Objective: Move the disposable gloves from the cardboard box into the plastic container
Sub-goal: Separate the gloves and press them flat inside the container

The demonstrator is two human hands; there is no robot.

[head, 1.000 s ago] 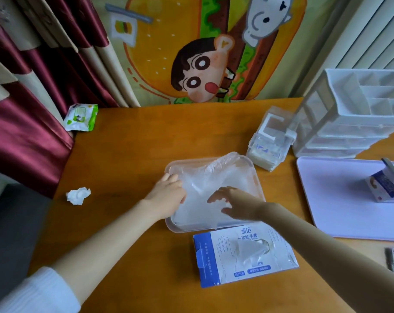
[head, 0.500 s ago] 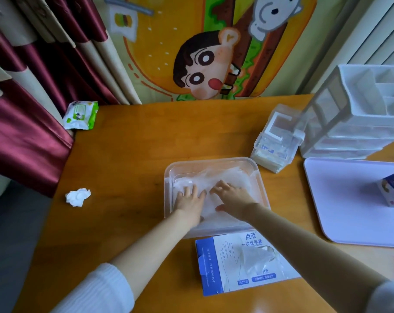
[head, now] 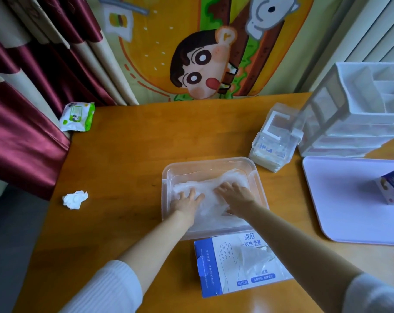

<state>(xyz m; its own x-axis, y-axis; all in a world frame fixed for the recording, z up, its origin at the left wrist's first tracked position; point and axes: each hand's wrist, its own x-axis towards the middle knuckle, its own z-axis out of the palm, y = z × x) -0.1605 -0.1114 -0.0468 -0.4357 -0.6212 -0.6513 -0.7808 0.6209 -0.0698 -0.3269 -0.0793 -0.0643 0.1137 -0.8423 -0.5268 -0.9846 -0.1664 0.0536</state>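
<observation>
Our left hand [head: 187,201] and right hand [head: 235,195], grip spread flat, press the gloves [head: 210,184] into the plastic container [head: 254,170]; next we judge the cardboard box [head: 216,267] needs another pull.

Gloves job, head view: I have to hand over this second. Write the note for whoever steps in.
Left hand: open, flat, pressing on the gloves in the plastic container.
Right hand: open, flat, pressing the same pile.
Cardboard box: flat on the table, just in front of the container's near side; a loose glove pokes from its opening.
Done: a pile of gloves is in the container.
Left: empty the box; how many remain inside cannot be seen.
</observation>
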